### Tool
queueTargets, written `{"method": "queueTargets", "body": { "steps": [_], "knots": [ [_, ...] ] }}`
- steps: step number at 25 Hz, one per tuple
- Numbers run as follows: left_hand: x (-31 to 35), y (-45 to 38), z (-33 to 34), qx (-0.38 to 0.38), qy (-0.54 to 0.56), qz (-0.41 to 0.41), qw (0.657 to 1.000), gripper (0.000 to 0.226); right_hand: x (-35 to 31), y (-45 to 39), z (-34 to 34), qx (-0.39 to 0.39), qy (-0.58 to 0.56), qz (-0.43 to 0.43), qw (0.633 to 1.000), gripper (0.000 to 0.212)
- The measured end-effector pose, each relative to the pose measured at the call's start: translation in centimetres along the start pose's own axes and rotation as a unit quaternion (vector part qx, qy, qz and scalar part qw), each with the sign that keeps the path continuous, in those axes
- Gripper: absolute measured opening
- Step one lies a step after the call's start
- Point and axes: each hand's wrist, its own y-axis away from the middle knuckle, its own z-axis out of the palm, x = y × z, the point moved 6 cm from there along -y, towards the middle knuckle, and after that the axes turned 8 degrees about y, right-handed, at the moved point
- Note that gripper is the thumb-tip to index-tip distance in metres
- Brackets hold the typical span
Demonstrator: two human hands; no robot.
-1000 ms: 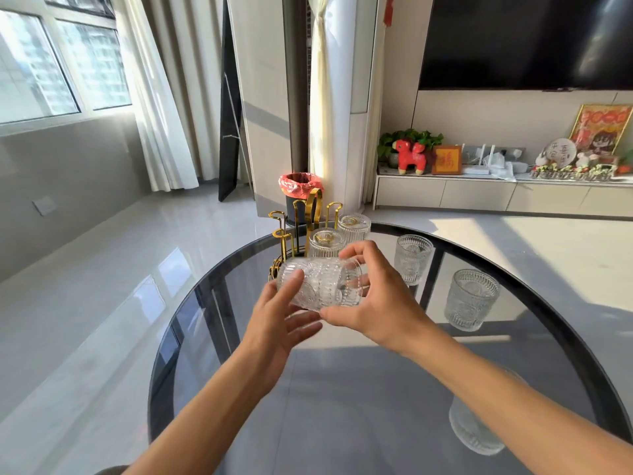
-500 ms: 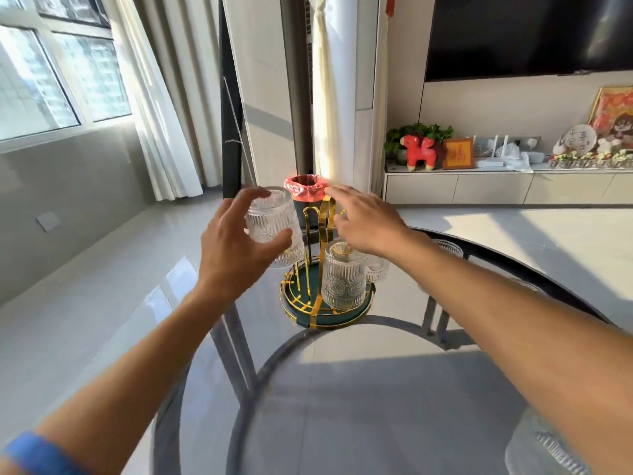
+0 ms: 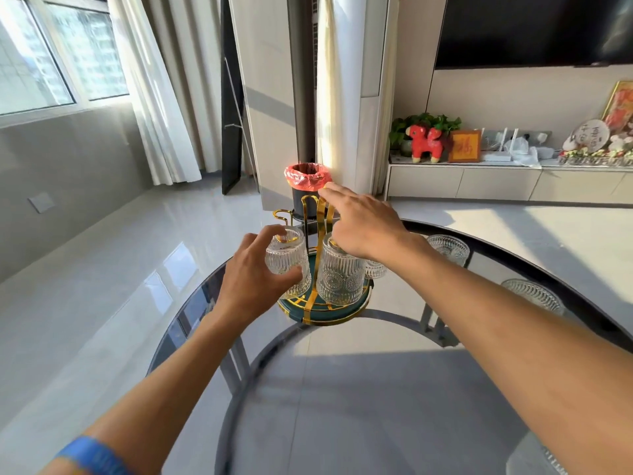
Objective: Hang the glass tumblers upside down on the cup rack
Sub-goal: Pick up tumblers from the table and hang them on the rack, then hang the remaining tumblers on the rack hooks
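So the person's left hand (image 3: pixel 251 281) is wrapped around a ribbed glass tumbler (image 3: pixel 286 265), fingers and thumb curled round its side, and the glass is upside down over one of the gold prongs of the cup rack (image 3: pixel 318 255). You can see a gold hook tip through the glass base at the top, so it's sitting on the prong, mouth down toward the rack's green round tray (image 3: pixel 356 308).

Right hand (image 3: pixel 364 222) is up at the rack's tall gold loop handle, index finger stretched out to the top of it, the other fingers loosely bent. Can't really tell if it's pinching the handle or just touching it.

Just beside the held glass, a second tumbler (image 3: pixel 340 272) already hangs upside down on the rack, right under the right hand. A third one (image 3: pixel 375 269) peeks out behind it, mostly hidden by the wrist.

Off to the right on the round glass table (image 3: pixel 342 389), two more tumblers stand upright, one nearer the far edge (image 3: pixel 448 248) and another (image 3: pixel 532 294) closer in, both look empty. Behind the rack on the floor there's a dark bin (image 3: pixel 306 192) with a red bag liner.
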Motion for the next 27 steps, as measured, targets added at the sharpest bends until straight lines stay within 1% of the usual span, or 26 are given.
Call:
{"method": "queueTargets", "body": {
  "steps": [2,4,7,8,10,12,13,14,16,17,18,19,20,21,22,23,24,25,27],
  "knots": [
    [-0.2,-0.2,0.0,-0.011,0.009,-0.010,1.000,0.059,0.1,0.1,0.3,-0.018,-0.017,0.005,1.000,0.080],
    [-0.5,-0.4,-0.1,-0.026,-0.002,-0.022,0.999,0.059,0.0,0.3,0.4,-0.027,-0.050,0.012,0.998,0.077],
    [0.0,0.0,-0.1,-0.061,-0.076,-0.048,0.994,0.066,-0.3,3.0,0.2,0.006,-0.083,0.008,0.997,0.066],
    [0.6,0.5,-0.3,-0.059,-0.100,-0.051,0.992,0.070,-0.4,4.8,0.3,0.016,-0.093,0.000,0.995,0.064],
    [2.4,2.3,-0.9,-0.007,-0.098,-0.025,0.995,0.070,-0.1,9.2,0.6,0.013,-0.114,0.001,0.993,0.064],
    [4.6,5.3,-0.3,0.045,-0.040,0.044,0.997,0.069,0.8,13.9,1.6,-0.003,-0.122,0.028,0.992,0.065],
    [5.4,7.1,0.5,0.047,-0.011,0.068,0.996,0.071,1.0,16.1,2.1,-0.010,-0.126,0.047,0.991,0.064],
    [6.3,9.1,1.8,0.033,0.014,0.084,0.996,0.074,1.2,18.3,2.4,-0.013,-0.128,0.065,0.990,0.063],
    [8.0,12.7,4.5,-0.023,0.040,0.103,0.994,0.076,1.4,21.9,2.2,0.003,-0.114,0.080,0.990,0.057],
    [8.7,14.2,5.8,-0.053,0.044,0.105,0.992,0.076,1.6,23.4,1.8,0.018,-0.083,0.080,0.993,0.054],
    [9.1,15.4,7.0,-0.081,0.044,0.102,0.991,0.075,2.2,24.8,1.3,0.029,-0.027,0.080,0.996,0.054],
    [9.5,16.4,7.9,-0.105,0.044,0.095,0.989,0.074,3.0,26.1,1.0,0.022,0.047,0.087,0.995,0.056],
    [9.8,16.9,8.5,-0.123,0.045,0.086,0.988,0.072,4.4,27.3,0.8,-0.010,0.122,0.107,0.987,0.063],
    [10.1,17.1,8.9,-0.139,0.045,0.073,0.987,0.069,6.0,28.4,0.8,-0.061,0.181,0.141,0.971,0.071],
    [10.5,17.4,9.1,-0.154,0.044,0.062,0.985,0.067,7.8,29.6,0.8,-0.118,0.218,0.184,0.951,0.077],
    [11.0,17.5,9.2,-0.167,0.045,0.055,0.983,0.064,9.2,30.6,0.7,-0.163,0.220,0.226,0.935,0.080],
    [11.4,17.5,9.1,-0.177,0.046,0.053,0.982,0.061,10.2,31.3,0.5,-0.185,0.192,0.259,0.928,0.079],
    [12.0,17.5,9.0,-0.183,0.051,0.053,0.980,0.057,10.6,31.6,0.2,-0.182,0.149,0.276,0.932,0.074],
    [12.8,17.3,8.4,-0.192,0.074,0.028,0.978,0.050,10.2,31.3,-0.4,-0.142,0.057,0.278,0.948,0.064]
  ]
}}
